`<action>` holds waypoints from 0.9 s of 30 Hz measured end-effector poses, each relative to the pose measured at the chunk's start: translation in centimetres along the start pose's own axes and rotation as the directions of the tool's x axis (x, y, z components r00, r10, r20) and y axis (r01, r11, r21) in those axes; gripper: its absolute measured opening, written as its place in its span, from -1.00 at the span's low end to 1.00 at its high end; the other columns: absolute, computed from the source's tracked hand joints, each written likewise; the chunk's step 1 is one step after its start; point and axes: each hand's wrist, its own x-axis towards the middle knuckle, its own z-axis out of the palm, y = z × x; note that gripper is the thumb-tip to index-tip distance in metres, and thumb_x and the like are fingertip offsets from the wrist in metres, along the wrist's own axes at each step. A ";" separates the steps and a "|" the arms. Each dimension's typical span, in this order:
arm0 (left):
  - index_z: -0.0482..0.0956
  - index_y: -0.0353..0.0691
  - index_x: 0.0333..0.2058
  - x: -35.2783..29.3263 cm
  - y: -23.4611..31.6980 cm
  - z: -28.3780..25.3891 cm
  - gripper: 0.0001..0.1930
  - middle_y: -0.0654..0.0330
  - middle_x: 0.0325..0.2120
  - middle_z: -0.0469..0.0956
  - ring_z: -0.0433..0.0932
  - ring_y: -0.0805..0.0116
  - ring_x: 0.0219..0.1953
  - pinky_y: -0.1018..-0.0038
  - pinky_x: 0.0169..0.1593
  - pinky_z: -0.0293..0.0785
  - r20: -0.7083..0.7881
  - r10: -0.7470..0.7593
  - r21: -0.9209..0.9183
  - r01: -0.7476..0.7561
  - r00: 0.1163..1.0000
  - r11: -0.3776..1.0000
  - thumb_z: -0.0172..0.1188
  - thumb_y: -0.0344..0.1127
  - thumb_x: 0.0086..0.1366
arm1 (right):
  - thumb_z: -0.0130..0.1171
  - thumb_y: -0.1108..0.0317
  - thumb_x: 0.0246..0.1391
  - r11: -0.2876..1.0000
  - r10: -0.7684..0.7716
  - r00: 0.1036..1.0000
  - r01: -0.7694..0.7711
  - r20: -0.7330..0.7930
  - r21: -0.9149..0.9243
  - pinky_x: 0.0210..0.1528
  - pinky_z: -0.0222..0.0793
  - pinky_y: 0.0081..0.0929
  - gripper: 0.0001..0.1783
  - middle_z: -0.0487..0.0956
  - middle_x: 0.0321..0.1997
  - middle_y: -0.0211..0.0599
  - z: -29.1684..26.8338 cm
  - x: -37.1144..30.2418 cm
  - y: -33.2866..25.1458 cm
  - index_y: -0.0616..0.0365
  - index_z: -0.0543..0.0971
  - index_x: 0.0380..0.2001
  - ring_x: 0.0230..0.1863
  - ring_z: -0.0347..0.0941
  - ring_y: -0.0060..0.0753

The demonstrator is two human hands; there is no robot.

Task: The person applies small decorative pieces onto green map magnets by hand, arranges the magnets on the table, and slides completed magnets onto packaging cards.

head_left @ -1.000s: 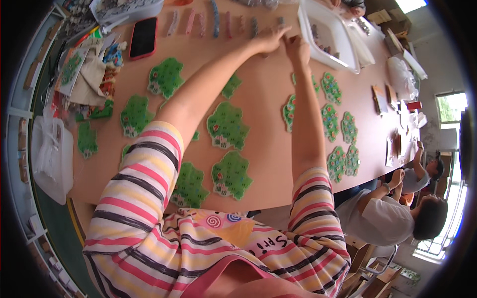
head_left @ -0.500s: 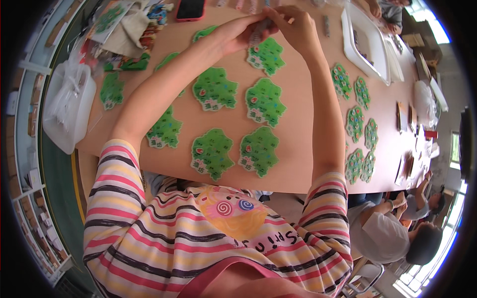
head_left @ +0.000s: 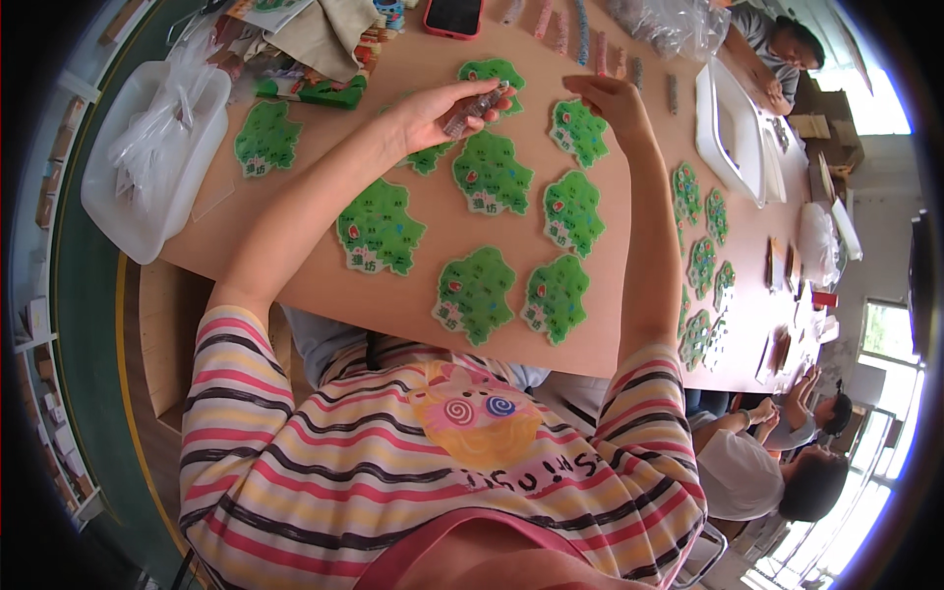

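Note:
My left hand is closed around a short, greyish, see-through stick that looks like a stack of small pieces. To its right, my right hand hovers at the upper right, fingers drawn together and pointing left; whatever may be between the fingertips is too small to make out. Just below those fingers lies a green map-shaped plaque with a red mark. Several like it are spread over the table, among them one plaque below my left hand and another plaque near the front edge.
Several coloured sticks and a phone lie at the far side. A white bin with plastic bags stands left, a white tray right. More green plaques lie right. Other people sit along the table.
My hands have come apart: the left moved left and down with the stick, the right moved slightly right and down. The view has shifted, so the table's things appear displaced.

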 end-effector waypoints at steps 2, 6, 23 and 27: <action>0.43 -0.33 -0.02 -0.8 0.2 -0.9 -0.66 0.23 -0.29 0.45 0.40 0.59 -0.40 0.73 -0.54 0.29 -0.001 0.035 0.002 -0.035 0.999 0.999 0.09 -0.23 0.33 | 0.29 0.23 -0.05 0.944 0.088 0.986 -0.127 -0.139 -0.304 -0.39 0.35 -0.64 -0.74 0.63 -0.43 -0.51 -0.2 0.2 0.5 0.12 0.69 -0.30 -0.47 0.41 -0.68; 0.43 -0.28 0.02 -1.6 0.7 -1.6 -0.65 0.25 -0.25 0.43 0.40 0.63 -0.39 0.75 -0.53 0.29 -0.023 0.085 0.063 -0.083 0.996 0.995 0.09 -0.23 0.33 | 0.31 0.21 -0.07 0.897 0.021 0.993 -0.069 -0.113 -0.437 -0.36 0.39 -0.61 -0.75 0.65 -0.44 -0.48 -1.3 1.0 3.0 0.08 0.70 -0.32 -0.44 0.46 -0.68; 0.56 -0.30 -0.21 2.5 3.9 -1.6 -0.76 0.29 -0.41 0.53 0.43 0.59 -0.43 0.73 -0.52 0.30 -0.054 0.354 0.254 -0.330 0.934 0.909 0.23 -0.27 0.23 | 0.28 0.31 0.02 0.913 -0.348 0.926 0.370 0.149 -0.169 -0.29 0.37 -0.67 -0.79 0.64 -0.38 -0.45 6.8 3.2 -4.3 0.15 0.65 -0.27 -0.34 0.50 -0.68; 0.56 -0.30 -0.22 2.5 5.2 -2.7 -0.75 0.27 -0.37 0.54 0.41 0.62 -0.44 0.73 -0.49 0.31 -0.075 0.416 0.313 -0.375 0.906 0.873 0.24 -0.25 0.23 | 0.26 0.23 0.04 0.904 -0.316 0.941 0.337 0.120 -0.263 -0.30 0.37 -0.66 -0.77 0.64 -0.39 -0.45 7.8 4.9 -5.0 0.14 0.67 -0.29 -0.35 0.50 -0.69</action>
